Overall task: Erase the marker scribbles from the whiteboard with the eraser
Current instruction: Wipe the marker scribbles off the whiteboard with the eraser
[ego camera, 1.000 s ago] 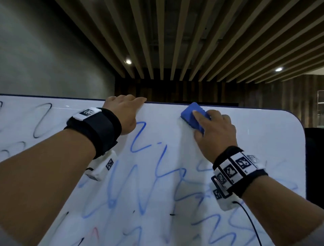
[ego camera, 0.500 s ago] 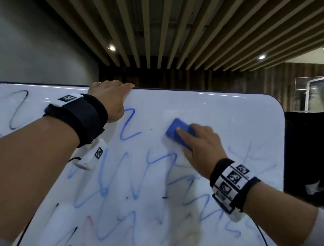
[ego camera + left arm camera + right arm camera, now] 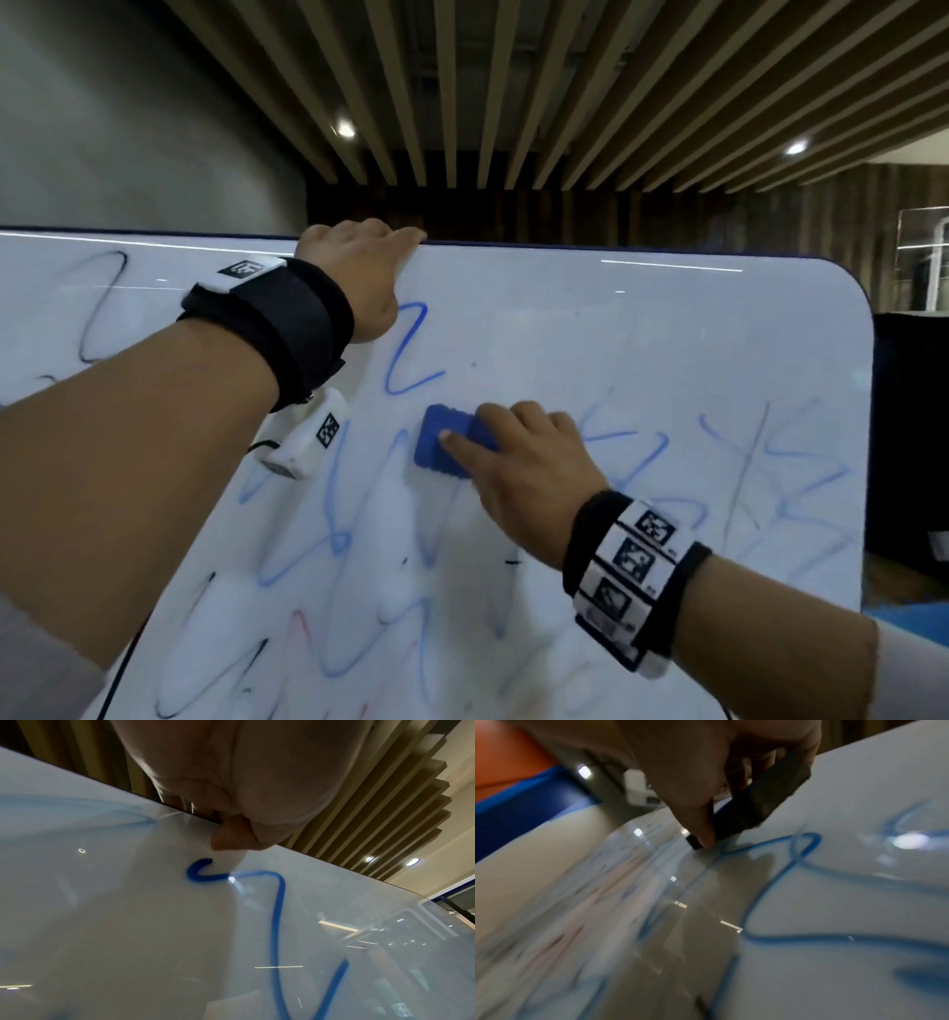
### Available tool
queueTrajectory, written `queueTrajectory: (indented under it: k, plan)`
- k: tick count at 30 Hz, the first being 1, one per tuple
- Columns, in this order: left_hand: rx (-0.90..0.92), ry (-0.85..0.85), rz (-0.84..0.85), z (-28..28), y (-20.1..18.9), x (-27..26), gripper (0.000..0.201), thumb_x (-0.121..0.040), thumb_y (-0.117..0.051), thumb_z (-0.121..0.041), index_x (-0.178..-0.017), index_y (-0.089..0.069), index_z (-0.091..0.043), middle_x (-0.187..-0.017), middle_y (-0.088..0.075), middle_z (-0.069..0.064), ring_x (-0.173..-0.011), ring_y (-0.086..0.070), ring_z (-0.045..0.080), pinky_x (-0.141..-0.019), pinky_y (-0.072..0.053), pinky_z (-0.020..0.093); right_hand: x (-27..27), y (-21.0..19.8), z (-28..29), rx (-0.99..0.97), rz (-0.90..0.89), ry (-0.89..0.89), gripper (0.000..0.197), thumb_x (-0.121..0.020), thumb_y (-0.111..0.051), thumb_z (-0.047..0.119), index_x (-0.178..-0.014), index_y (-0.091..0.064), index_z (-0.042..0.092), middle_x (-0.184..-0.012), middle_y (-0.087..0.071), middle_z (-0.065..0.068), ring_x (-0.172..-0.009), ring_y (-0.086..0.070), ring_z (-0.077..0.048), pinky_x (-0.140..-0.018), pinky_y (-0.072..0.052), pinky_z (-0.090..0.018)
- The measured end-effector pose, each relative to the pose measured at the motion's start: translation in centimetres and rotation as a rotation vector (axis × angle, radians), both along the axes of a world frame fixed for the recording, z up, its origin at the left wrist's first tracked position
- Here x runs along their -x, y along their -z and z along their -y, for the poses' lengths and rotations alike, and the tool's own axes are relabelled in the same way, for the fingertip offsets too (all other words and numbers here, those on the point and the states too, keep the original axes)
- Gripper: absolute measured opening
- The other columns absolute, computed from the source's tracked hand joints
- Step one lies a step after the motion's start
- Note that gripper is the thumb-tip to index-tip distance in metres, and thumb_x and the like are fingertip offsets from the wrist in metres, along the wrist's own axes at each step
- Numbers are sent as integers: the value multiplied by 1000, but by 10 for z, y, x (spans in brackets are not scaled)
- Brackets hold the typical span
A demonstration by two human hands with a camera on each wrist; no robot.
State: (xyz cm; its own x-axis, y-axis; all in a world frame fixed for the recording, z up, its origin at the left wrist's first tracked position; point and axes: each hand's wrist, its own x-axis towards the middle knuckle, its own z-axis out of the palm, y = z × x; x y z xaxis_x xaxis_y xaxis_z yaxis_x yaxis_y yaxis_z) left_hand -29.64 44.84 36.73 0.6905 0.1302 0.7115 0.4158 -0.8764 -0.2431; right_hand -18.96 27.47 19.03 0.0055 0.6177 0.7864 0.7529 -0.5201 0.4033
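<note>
On the board (image 3: 642,354), mid-face among blue scribbles (image 3: 411,354), the right hand (image 3: 524,473) gripped the eraser (image 3: 444,444) (pressed flat); up-left, the left hand (image 3: 359,272) hooked its fingers over the top edge.

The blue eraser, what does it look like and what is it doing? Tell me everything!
The eraser is a small blue block with rounded corners and a dark pad underneath, seen in the right wrist view. It looks like soft foam. It lies flat against the whiteboard, tilted a bit, in the middle of blue scribbles. The right hand grips it, with the thumb along its near side and the fingers curled over the top.
</note>
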Motion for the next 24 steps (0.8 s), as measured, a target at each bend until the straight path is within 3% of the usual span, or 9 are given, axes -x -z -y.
queueTrajectory:
  k: [5, 8, 11, 14, 17, 19, 22, 24]
  plan:
    - [11, 2, -2, -2, -1, -1, 77, -88, -53, -15, -157, -21, -30, -147, -45, 3, -134, -44, 29, -111, -33, 45, -42, -77, 54, -380, -146, 239, 57, -80, -68, 26, -136, -56, 26, -120, -56, -16, -97, -51, -41, -75, -44, -47]
    - [14, 9, 2, -1, -1, -1, 77, -88, -52, -15, -157, -21, -30, -146, -45, 4, -134, -44, 29, -111, -32, 44, -27, -35, 33, -275, -27, 124, 53, -74, -70, 23, -126, -62, 26, -107, -58, -12, -81, -51, -36, -63, -38, -39]
    - [10, 11, 10, -3, 1, -4, 77, -88, -52, -15, -157, -21, -30, -147, -45, 4, -135, -43, 28, -111, -31, 44, -10, 9, 10, -10, 23, 16, 54, -75, -67, 26, -128, -59, 29, -110, -59, -7, -82, -49, -31, -66, -36, -38]
    - [0, 21, 25, -6, 1, -5, 77, -87, -53, -14, -156, -22, -30, -147, -45, 4, -134, -44, 29, -112, -33, 45, -40, -42, 42, -201, -89, 102, 55, -77, -67, 28, -131, -58, 28, -116, -58, -11, -89, -53, -36, -71, -44, -44]
    - [-10, 31, 35, -6, 2, -4, 76, -87, -54, -13, -155, -25, -29, -145, -47, 5, -132, -46, 30, -110, -34, 46, -76, -84, 86, -416, -201, 260, 55, -87, -60, 32, -141, -50, 27, -128, -52, -13, -103, -48, -40, -85, -46, -48]
    - [-12, 34, 33, -6, 2, -5, 76, -87, -54, -13, -155, -26, -28, -142, -49, 5, -130, -47, 31, -109, -35, 46, -79, -57, 88, -361, -155, 160, 54, -85, -56, 33, -138, -53, 25, -123, -55, -16, -95, -51, -41, -78, -49, -48]
    - [-16, 31, 30, -7, 2, -7, 76, -87, -54, -14, -155, -25, -28, -141, -49, 5, -129, -47, 31, -107, -36, 45, -65, 23, 81, -139, -55, 34, 54, -78, -60, 31, -132, -54, 26, -119, -57, -15, -84, -54, -38, -66, -47, -43]
    - [-22, 32, 34, -10, 1, -8, 76, -87, -54, -14, -155, -25, -28, -139, -50, 5, -128, -48, 31, -104, -37, 44, -66, 31, 88, -69, -49, 61, 54, -78, -61, 29, -131, -52, 29, -119, -58, -12, -85, -55, -37, -67, -47, -44]
